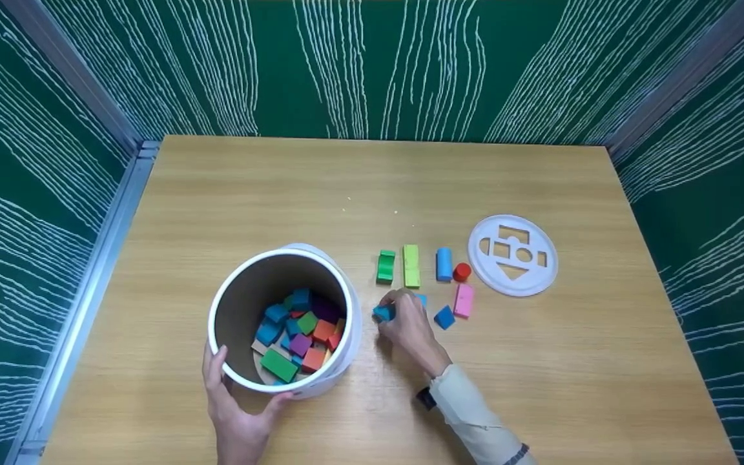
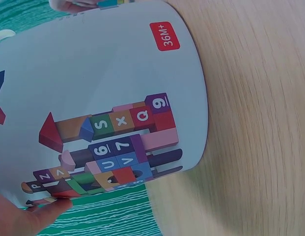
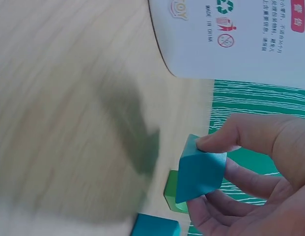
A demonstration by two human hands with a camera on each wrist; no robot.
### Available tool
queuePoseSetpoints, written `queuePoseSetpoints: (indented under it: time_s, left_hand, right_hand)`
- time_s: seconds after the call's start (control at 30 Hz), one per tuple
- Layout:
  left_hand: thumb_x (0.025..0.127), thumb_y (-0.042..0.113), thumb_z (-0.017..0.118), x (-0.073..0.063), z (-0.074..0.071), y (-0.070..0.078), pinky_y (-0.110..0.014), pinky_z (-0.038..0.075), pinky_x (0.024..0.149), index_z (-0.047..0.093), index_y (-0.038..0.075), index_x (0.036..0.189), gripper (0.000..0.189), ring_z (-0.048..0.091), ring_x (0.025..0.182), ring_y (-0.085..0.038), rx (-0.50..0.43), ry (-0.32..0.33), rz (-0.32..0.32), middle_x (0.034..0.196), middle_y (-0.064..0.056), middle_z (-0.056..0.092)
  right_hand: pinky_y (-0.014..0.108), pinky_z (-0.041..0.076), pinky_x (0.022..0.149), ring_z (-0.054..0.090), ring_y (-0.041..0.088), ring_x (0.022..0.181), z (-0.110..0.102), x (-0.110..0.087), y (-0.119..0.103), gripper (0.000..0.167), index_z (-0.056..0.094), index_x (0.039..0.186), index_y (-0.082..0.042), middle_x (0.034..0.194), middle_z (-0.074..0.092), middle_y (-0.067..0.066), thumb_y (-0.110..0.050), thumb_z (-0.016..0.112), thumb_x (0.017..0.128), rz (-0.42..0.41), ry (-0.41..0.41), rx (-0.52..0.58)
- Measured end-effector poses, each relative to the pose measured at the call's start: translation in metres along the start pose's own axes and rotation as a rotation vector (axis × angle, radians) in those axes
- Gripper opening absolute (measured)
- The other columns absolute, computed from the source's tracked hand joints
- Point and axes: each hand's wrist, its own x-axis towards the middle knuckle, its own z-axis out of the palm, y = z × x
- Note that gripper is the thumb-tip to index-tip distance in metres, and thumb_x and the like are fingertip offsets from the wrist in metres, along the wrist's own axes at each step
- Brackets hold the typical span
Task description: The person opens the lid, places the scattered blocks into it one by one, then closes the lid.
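Note:
My left hand (image 1: 239,413) holds the near left side of a white bucket (image 1: 352,310), its fingers and thumb spread round the outer wall. Inside the bucket lie several coloured wooden blocks. In the right wrist view, a blue wedge-shaped block (image 3: 201,172) is pinched between the thumb and fingers of my right hand (image 3: 260,172). In the head view that hand is just right of the bucket, low over the table. Partly hidden behind it is another blue block (image 1: 422,299). A green block (image 1: 385,267) with a curved cut and a light green block (image 1: 411,266) lie beyond it.
Right of these, a blue cylinder (image 1: 444,264), a red cylinder (image 1: 462,272), a pink block (image 1: 464,301) and a blue triangular block (image 1: 444,317) lie on the wooden table (image 1: 346,181). A white round lid with shaped holes (image 1: 540,278) is farther right. Green walls stand around the table.

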Motion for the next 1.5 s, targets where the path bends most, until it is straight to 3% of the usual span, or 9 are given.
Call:
queuePoseSetpoints:
  time_s: [0.13, 0.27, 0.33, 0.53, 0.97, 1.03, 1.2, 1.27, 1.5]
  left_hand:
    - [0.065, 0.012, 0.087, 0.0, 0.0, -0.002, -0.026, 0.029, 0.11, 0.025, 0.004, 0.145, 0.102, 0.02, 0.139, -0.024, 0.003, 0.004, 0.039, 0.156, -0.005, 0.016]
    - [0.066, 0.015, 0.086, 0.001, 0.0, -0.003, -0.041, 0.031, 0.11, 0.024, 0.002, 0.144, 0.101, 0.02, 0.139, -0.025, -0.003, -0.005, 0.063, 0.156, -0.008, 0.016]
    - [0.066, 0.015, 0.087, 0.0, -0.001, -0.002, -0.05, 0.03, 0.108, 0.024, 0.003, 0.145, 0.102, 0.019, 0.14, -0.024, -0.001, -0.009, 0.042, 0.156, -0.006, 0.015]
    - [0.064, 0.01, 0.086, 0.0, 0.0, -0.001, -0.054, 0.03, 0.107, 0.023, 0.005, 0.145, 0.103, 0.019, 0.14, -0.024, 0.01, -0.007, -0.015, 0.156, -0.002, 0.015]
    - [0.068, 0.015, 0.086, -0.001, 0.0, 0.001, -0.06, 0.031, 0.103, 0.023, 0.006, 0.145, 0.101, 0.021, 0.138, -0.027, 0.001, -0.017, -0.017, 0.156, -0.004, 0.015]
    - [0.068, 0.018, 0.086, -0.001, 0.0, 0.0, -0.055, 0.032, 0.106, 0.023, 0.007, 0.146, 0.1, 0.021, 0.138, -0.027, -0.004, -0.014, -0.004, 0.156, -0.004, 0.015]
    - [0.066, 0.023, 0.087, 0.0, 0.001, -0.004, -0.03, 0.03, 0.11, 0.025, 0.003, 0.144, 0.102, 0.023, 0.137, -0.031, -0.061, 0.013, 0.112, 0.155, -0.011, 0.017]
    - [0.066, 0.025, 0.087, 0.001, 0.001, -0.005, -0.026, 0.03, 0.109, 0.026, 0.001, 0.144, 0.102, 0.024, 0.136, -0.033, -0.08, 0.019, 0.148, 0.154, -0.013, 0.017]
    - [0.066, 0.026, 0.087, 0.0, 0.001, -0.005, -0.023, 0.027, 0.109, 0.026, 0.002, 0.144, 0.102, 0.021, 0.138, -0.027, -0.07, 0.017, 0.119, 0.155, -0.011, 0.017]
  right_hand:
    - [0.042, 0.055, 0.083, 0.06, 0.023, 0.088, -0.004, -0.003, -0.003, 0.027, 0.068, 0.095, 0.0, 0.096, 0.061, 0.011, 0.006, 0.073, 0.069, -0.049, 0.026, -0.017]
    - [0.04, 0.056, 0.08, 0.061, 0.024, 0.087, -0.009, -0.006, -0.006, 0.026, 0.07, 0.093, 0.0, 0.094, 0.061, 0.01, 0.007, 0.074, 0.068, -0.089, 0.058, -0.029]
    - [0.04, 0.056, 0.081, 0.061, 0.023, 0.088, -0.011, -0.007, -0.008, 0.026, 0.07, 0.094, -0.001, 0.094, 0.061, 0.01, 0.007, 0.074, 0.069, -0.091, 0.059, -0.027]
    - [0.042, 0.054, 0.086, 0.06, 0.024, 0.091, -0.019, -0.01, -0.015, 0.028, 0.07, 0.098, -0.001, 0.098, 0.061, 0.01, 0.005, 0.074, 0.071, -0.083, 0.071, -0.019]
    - [0.043, 0.053, 0.086, 0.057, 0.025, 0.095, -0.031, -0.015, -0.024, 0.031, 0.07, 0.101, -0.002, 0.105, 0.06, 0.012, 0.005, 0.075, 0.071, -0.103, 0.1, -0.013]
    - [0.043, 0.054, 0.085, 0.058, 0.026, 0.093, -0.033, -0.016, -0.025, 0.03, 0.07, 0.099, -0.002, 0.105, 0.06, 0.013, 0.006, 0.074, 0.07, -0.129, 0.116, -0.012]
    - [0.042, 0.056, 0.079, 0.059, 0.027, 0.09, -0.037, -0.019, -0.029, 0.025, 0.07, 0.091, 0.0, 0.1, 0.063, 0.014, 0.006, 0.074, 0.066, -0.23, 0.178, -0.027]
    - [0.04, 0.057, 0.078, 0.059, 0.027, 0.089, -0.039, -0.021, -0.032, 0.025, 0.07, 0.09, -0.001, 0.1, 0.063, 0.014, 0.005, 0.074, 0.066, -0.253, 0.196, -0.035]
    - [0.04, 0.057, 0.077, 0.061, 0.027, 0.091, -0.048, -0.028, -0.044, 0.026, 0.071, 0.093, 0.001, 0.103, 0.063, 0.014, 0.004, 0.076, 0.067, -0.301, 0.224, -0.04]
